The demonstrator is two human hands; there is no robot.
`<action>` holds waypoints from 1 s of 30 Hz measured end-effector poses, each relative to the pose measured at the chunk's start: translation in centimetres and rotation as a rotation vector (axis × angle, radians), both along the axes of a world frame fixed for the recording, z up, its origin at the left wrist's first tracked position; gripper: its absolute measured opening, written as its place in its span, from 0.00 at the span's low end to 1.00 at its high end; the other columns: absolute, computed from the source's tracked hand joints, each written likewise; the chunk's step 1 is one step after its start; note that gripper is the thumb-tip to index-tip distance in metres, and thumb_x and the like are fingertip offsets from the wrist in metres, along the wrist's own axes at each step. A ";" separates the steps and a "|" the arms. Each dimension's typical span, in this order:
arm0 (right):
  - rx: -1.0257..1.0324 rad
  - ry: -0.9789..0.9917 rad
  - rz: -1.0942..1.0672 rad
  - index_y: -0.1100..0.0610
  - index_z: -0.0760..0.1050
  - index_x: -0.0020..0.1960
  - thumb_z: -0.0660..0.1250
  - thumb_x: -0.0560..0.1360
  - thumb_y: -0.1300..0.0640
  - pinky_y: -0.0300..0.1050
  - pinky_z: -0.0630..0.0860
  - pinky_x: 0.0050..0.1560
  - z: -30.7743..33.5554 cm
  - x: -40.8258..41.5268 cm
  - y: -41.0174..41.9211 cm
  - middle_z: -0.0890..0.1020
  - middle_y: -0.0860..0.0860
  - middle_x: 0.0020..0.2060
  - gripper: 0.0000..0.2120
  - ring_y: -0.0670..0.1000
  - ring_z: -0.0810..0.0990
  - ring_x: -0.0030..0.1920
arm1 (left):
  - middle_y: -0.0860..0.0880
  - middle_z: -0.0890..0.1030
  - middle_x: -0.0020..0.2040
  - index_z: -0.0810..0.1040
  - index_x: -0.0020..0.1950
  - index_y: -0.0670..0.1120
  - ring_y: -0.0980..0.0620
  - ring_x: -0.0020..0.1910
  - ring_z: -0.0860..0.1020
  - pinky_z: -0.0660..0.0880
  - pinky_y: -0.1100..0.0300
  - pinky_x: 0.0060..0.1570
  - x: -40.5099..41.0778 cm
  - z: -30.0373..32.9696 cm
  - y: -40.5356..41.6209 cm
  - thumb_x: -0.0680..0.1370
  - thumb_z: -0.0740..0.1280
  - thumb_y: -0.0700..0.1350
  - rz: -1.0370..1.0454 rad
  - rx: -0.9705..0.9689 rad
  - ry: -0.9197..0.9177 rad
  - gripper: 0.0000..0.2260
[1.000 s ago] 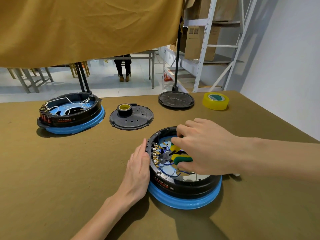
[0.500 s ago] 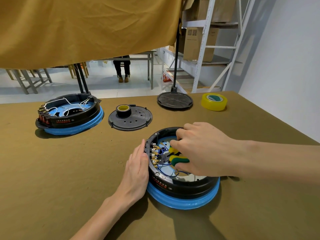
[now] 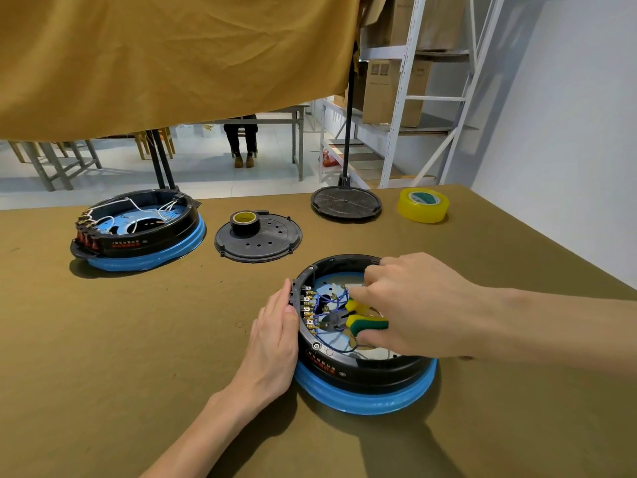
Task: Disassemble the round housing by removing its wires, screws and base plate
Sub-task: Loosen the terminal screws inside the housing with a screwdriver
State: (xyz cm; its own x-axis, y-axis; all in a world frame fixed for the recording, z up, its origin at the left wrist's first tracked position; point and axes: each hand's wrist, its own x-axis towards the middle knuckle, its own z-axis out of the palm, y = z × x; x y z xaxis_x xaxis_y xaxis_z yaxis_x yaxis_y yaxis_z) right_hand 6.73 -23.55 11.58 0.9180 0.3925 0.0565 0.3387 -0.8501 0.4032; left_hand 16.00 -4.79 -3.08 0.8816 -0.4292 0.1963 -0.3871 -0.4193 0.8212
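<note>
Right grip [image 3: 410, 305] round yellow-green pliers [image 3: 358, 320] inside round housing [image 3: 362, 370], left grip [image 3: 275, 343] flat against its side

Black housing [image 3: 358, 372] on blue base [image 3: 365, 396] (blue wires [image 3: 325, 301] inside); yellow-green pliers [image 3: 362, 320]; olive table [image 3: 103, 339].

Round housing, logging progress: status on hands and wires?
Left hand flat against housing wall. Right hand grips pliers at blue wires. Nothing in the way.
</note>
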 end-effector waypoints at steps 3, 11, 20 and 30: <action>-0.003 -0.065 -0.004 0.51 0.76 0.63 0.57 0.79 0.32 0.48 0.76 0.47 0.0 0.4 -1.2 0.79 0.49 0.50 0.27 0.52 0.76 0.47 | 0.66 0.55 0.75 0.50 0.83 0.54 0.83 0.68 0.47 0.46 0.76 0.67 -0.1 0.1 -0.1 0.80 0.42 0.64 0.009 -0.010 -0.007 0.32; 0.256 -0.095 -0.130 0.46 0.75 0.70 0.60 0.75 0.28 0.43 0.72 0.44 -0.8 0.5 -4.0 0.78 0.45 0.50 0.31 0.48 0.76 0.47 | 0.60 0.58 0.80 0.52 0.83 0.52 0.68 0.76 0.54 0.51 0.66 0.74 -0.4 0.2 -0.1 0.81 0.42 0.63 0.023 -0.037 -0.007 0.32; 0.482 -0.175 -0.401 0.48 0.76 0.67 0.64 0.74 0.29 0.43 0.70 0.41 -2.7 2.8 -8.0 0.80 0.45 0.55 0.30 0.48 0.78 0.49 | 0.56 0.61 0.81 0.53 0.83 0.52 0.67 0.76 0.58 0.55 0.62 0.76 -0.3 0.3 -0.2 0.81 0.43 0.62 0.017 -0.058 -0.016 0.32; 0.473 -0.116 -0.551 0.53 0.74 0.62 0.63 0.77 0.32 0.50 0.76 0.48 -5.2 7.8 -6.5 0.79 0.52 0.54 0.27 0.55 0.79 0.52 | 0.56 0.64 0.80 0.55 0.83 0.52 0.63 0.76 0.61 0.59 0.54 0.78 -0.2 0.1 -0.1 0.81 0.43 0.64 0.011 -0.066 -0.023 0.32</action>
